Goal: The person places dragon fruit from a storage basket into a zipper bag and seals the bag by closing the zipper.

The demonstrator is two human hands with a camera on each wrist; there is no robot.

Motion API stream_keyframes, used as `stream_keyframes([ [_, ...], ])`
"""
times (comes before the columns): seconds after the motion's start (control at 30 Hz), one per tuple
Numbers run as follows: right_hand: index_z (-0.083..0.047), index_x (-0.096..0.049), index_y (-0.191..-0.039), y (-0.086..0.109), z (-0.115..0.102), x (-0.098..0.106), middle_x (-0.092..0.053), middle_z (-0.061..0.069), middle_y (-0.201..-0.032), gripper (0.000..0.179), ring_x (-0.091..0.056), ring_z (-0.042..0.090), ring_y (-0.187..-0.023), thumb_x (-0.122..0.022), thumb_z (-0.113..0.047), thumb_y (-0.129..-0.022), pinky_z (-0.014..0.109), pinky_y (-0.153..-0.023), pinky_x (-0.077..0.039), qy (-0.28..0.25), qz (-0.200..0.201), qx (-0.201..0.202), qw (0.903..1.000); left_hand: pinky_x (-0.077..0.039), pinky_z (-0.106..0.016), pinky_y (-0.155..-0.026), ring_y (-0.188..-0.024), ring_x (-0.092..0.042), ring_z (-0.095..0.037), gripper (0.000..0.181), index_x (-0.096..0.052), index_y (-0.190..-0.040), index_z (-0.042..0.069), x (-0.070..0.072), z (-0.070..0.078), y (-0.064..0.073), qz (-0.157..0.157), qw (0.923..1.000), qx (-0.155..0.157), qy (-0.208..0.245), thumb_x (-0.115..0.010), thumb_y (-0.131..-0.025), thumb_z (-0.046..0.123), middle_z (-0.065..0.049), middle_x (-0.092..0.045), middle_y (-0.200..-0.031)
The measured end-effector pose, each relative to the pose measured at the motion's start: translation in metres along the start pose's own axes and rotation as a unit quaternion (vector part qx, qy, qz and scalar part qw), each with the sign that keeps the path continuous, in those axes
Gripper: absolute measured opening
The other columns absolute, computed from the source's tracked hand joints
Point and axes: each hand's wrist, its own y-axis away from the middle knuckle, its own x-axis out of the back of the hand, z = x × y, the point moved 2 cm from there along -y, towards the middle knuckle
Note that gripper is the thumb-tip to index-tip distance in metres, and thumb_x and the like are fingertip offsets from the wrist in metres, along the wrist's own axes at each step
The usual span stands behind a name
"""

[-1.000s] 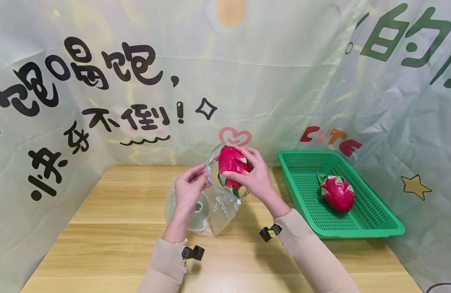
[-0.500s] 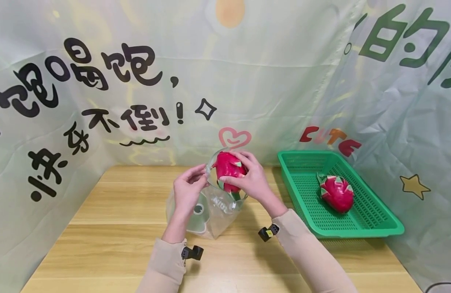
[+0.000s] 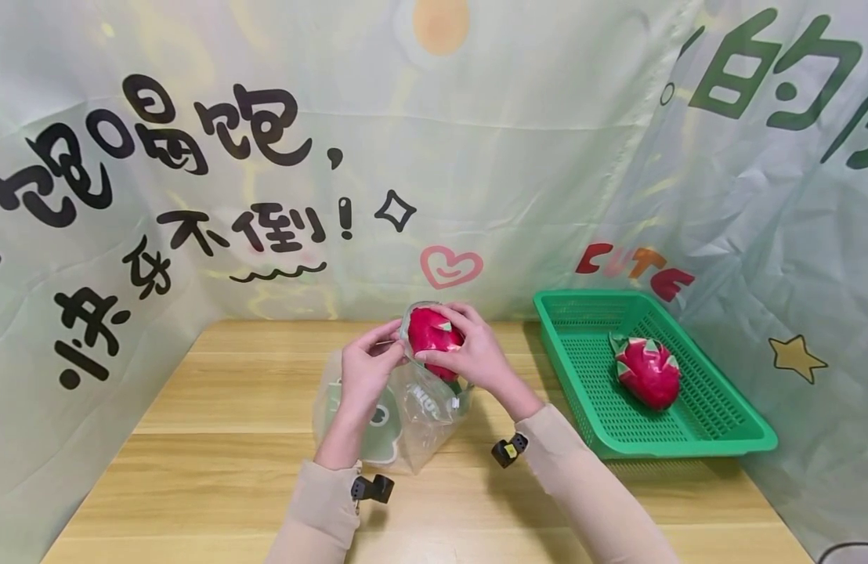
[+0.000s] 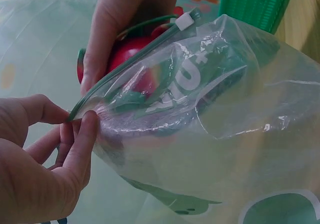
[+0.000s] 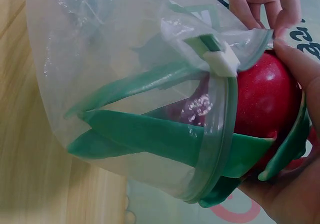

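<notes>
A red dragon fruit [image 3: 432, 335] with green leaf tips sits partly inside the mouth of a clear zip bag [image 3: 420, 423]. My right hand [image 3: 479, 354] grips the fruit from its right side, thumb in front and fingers behind. In the right wrist view, the fruit's long green leaves [image 5: 145, 134] lie inside the bag while its red body [image 5: 265, 99] stays at the opening. Thumb and fingers of my left hand [image 4: 50, 159] pinch the bag's green zip edge. A white slider [image 4: 184, 21] sits at the other end of that zip.
To the right stands a green plastic basket [image 3: 688, 442] with a second dragon fruit [image 3: 649, 374] lying in it. The wooden table [image 3: 215, 470] reaches back to a printed cloth [image 3: 476, 157] that hangs behind and along both sides.
My right hand has moved the dragon fruit down and slightly left, deeper into the bag's mouth. My left hand has kept its pinch on the bag's edge, shifting only slightly.
</notes>
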Motion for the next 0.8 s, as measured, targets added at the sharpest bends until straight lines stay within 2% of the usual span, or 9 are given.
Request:
stream_keyframes([
  [0.27,-0.024,-0.058,-0.148,0.001,0.004,-0.008,-0.049,0.012,-0.147,0.076,-0.057,0.035,-0.124,-0.092,-0.03,-0.08,0.05,-0.096,-0.06,0.017,-0.023,0.004,0.9996,-0.065,-0.027,-0.072,-0.084,-0.069,-0.013,0.034,-0.073,-0.122,-0.005,-0.001,-0.003,0.0,-0.014,0.9999,0.005,0.003,-0.069,-0.089,-0.009,-0.009,-0.066,-0.096],
  [0.53,-0.016,-0.05,-0.155,0.004,0.015,-0.014,-0.048,0.017,-0.15,0.078,-0.056,0.036,-0.127,-0.086,-0.027,-0.087,0.052,-0.101,-0.058,0.011,-0.058,-0.01,0.9982,-0.065,-0.025,-0.07,-0.083,-0.069,-0.011,0.035,-0.072,-0.123,-0.008,-0.002,-0.007,0.0,-0.024,0.9995,0.013,0.019,-0.068,-0.088,-0.012,-0.011,-0.066,-0.097],
  [0.8,-0.004,-0.041,-0.158,0.009,0.022,-0.02,-0.042,0.021,-0.153,0.069,-0.052,0.039,-0.132,-0.072,-0.017,-0.098,0.056,-0.107,-0.052,-0.045,-0.1,0.004,0.9939,-0.063,-0.02,-0.069,-0.084,-0.068,-0.009,0.033,-0.073,-0.122,-0.007,-0.003,-0.01,-0.001,-0.026,0.9996,0.011,-0.007,-0.069,-0.089,-0.007,-0.011,-0.068,-0.099],
])
